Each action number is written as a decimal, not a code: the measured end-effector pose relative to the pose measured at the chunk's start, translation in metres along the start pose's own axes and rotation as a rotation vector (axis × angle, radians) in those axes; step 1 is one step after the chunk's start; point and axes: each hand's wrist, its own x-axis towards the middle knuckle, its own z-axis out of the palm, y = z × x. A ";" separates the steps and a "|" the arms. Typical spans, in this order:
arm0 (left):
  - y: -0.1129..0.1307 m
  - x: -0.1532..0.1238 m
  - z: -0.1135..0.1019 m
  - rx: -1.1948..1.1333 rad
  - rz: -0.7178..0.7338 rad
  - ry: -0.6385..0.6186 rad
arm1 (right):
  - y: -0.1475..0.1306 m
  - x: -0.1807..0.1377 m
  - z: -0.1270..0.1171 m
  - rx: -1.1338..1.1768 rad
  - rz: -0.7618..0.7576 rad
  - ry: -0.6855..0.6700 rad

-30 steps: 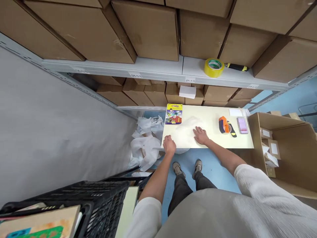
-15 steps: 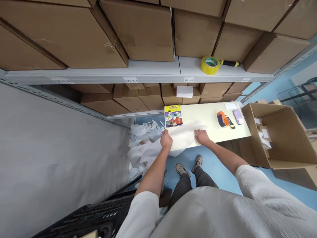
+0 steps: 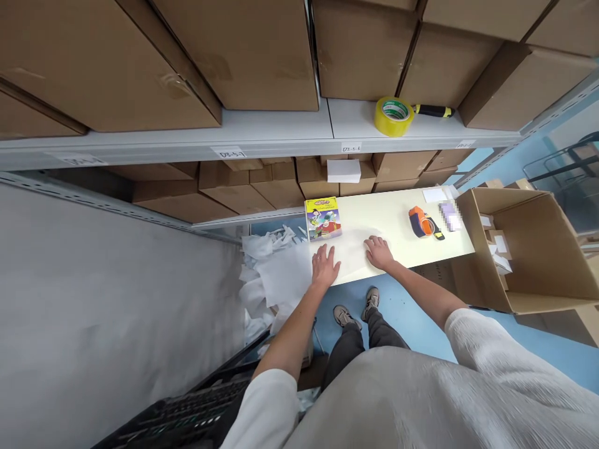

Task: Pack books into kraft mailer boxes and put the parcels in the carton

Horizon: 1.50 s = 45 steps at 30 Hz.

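A thin, whitish, see-through sheet [image 3: 349, 246] lies on the pale yellow tabletop [image 3: 397, 209] and seems to run past its left end; its edges are hard to make out. My left hand [image 3: 326, 267] rests on it near the table's left front corner, open with the fingers spread. Farther right, my right hand [image 3: 379, 252] lies palm down on the sheet, fingers extended and holding nothing. Just beyond my left fingertips is a yellow and purple book [image 3: 323, 218] with a cartoon cover, flat on the table.
An orange and dark blue tape dispenser [image 3: 420, 222] and a yellow-black cutter [image 3: 437, 228] lie on the right side. An open carton [image 3: 538, 249] with small boxes stands at the right end. White scraps [image 3: 266, 246] pile up at left. Yellow tape [image 3: 394, 117] sits on the shelf above.
My left hand has gone from a closed grip on the sheet to spread fingers, slightly right and nearer me. The sheet now lies flatter; my right hand stays about where it was.
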 end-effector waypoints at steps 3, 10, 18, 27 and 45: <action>-0.007 -0.007 0.011 0.042 0.059 -0.091 | -0.001 0.000 0.010 -0.002 0.015 -0.023; -0.030 -0.022 0.011 0.054 0.218 -0.094 | -0.002 -0.018 0.024 -0.053 0.051 0.026; -0.033 -0.032 0.003 0.031 0.318 -0.044 | 0.003 -0.010 0.019 -0.071 0.030 -0.018; -0.045 -0.040 -0.011 0.039 0.370 -0.066 | -0.016 -0.014 0.023 0.017 0.031 0.121; -0.037 -0.016 0.014 0.021 0.100 -0.134 | -0.009 0.009 0.038 0.060 0.204 0.017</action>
